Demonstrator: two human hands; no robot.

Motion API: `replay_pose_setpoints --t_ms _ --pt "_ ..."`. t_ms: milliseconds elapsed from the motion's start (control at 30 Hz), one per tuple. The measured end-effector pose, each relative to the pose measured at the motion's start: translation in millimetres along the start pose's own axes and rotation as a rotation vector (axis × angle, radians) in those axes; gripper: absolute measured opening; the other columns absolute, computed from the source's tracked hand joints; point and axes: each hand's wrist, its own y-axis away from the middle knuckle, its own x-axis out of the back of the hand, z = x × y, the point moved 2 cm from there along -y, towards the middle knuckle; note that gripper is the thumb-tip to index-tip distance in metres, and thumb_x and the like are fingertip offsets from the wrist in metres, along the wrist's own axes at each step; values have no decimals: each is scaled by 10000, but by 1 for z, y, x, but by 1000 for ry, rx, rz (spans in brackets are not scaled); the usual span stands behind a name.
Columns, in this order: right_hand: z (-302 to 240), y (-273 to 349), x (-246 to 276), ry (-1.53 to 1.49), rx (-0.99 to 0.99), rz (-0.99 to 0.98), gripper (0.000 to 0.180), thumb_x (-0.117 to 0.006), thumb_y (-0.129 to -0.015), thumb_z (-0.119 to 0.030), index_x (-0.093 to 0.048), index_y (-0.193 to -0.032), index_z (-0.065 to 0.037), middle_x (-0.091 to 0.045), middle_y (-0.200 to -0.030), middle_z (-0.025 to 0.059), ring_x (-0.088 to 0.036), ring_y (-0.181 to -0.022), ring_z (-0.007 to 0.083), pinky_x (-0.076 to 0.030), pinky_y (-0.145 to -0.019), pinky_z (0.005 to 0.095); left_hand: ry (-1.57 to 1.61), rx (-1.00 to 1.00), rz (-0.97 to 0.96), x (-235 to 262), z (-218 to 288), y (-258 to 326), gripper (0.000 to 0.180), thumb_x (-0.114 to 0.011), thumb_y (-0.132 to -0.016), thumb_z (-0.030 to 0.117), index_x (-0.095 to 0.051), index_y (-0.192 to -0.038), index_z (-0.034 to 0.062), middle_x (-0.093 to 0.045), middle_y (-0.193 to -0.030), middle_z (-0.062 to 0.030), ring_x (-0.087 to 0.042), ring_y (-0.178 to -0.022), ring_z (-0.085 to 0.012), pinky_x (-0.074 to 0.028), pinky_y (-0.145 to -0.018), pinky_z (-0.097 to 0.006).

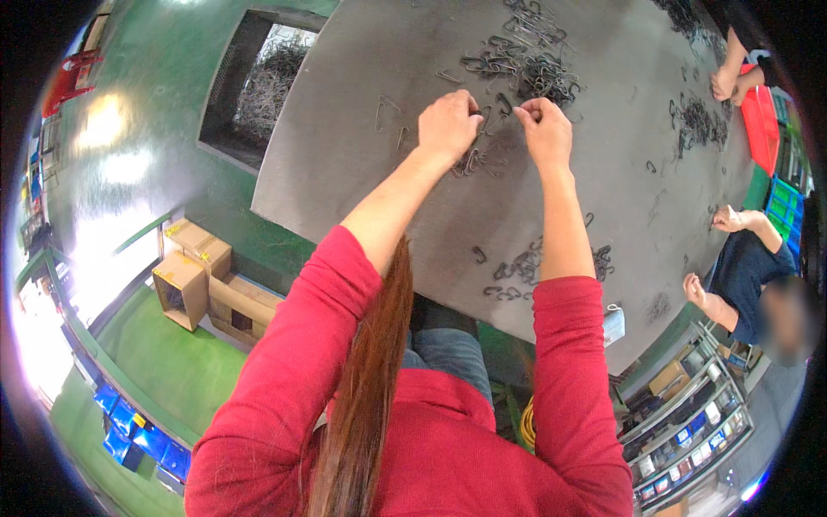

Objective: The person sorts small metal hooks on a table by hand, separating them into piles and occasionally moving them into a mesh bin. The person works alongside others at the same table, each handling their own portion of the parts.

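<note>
My left hand (450, 125) is closed in a pinch over the grey table (345, 155), with a small dark metal piece showing at its fingertips. Opposite it, my right hand (548, 131) also has thumb and fingers pressed together; what they hold, if anything, is too small to make out. Between the hands are a dark metal hook (504, 105) and a thin wire clip (488, 121). Just beyond lies a tangled pile of dark hooks and wire clips (538, 73). A smaller cluster of clips (476, 162) sits below my left hand.
More hooks (521, 265) lie near my right forearm, beside a face mask (613, 325) at the table's edge. A bin of wire pieces (271, 82) stands at left, cardboard boxes (202, 267) below. Co-workers' hands (730, 86) and a red tray (760, 129) are at right.
</note>
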Motion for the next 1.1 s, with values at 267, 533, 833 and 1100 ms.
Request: replay_pose_setpoints --t_ms 267,533,833,1100 --pt "-16 -4 -8 -347 -204 -321 191 -698 -797 -226 -630 -850 -55 -638 -796 36 -628 -790 196 -473 -655 312 1205 217 -410 65 -35 8 103 -656 -834 166 -574 -864 112 -587 -889 17 -531 -819 -72 -405 -679 -217" --pt "-12 33 -13 -484 48 -430 163 -693 -774 -163 -631 -850 -33 -615 -814 38 -633 -745 191 -472 -626 317 138 42 -36 39 -29 32 214 -686 -797 254 -629 -907 79 -586 -710 -39 -590 -689 -176 -466 -629 -330" --pt "-42 37 -27 308 286 -316 124 -641 -799 -198 -624 -867 -96 -617 -915 108 -624 -886 324 -496 -742 437 -64 88 108 22 -24 37 200 -693 -759 241 -659 -847 65 -647 -778 -92 -635 -743 -250 -490 -673 -373" --pt "34 128 57 338 -14 -421 169 -666 -762 -184 -603 -880 -82 -594 -912 105 -591 -897 323 -470 -747 427 177 -95 -265 -31 37 133 187 -658 -750 214 -628 -882 84 -618 -878 -114 -621 -833 -266 -490 -713 -369"
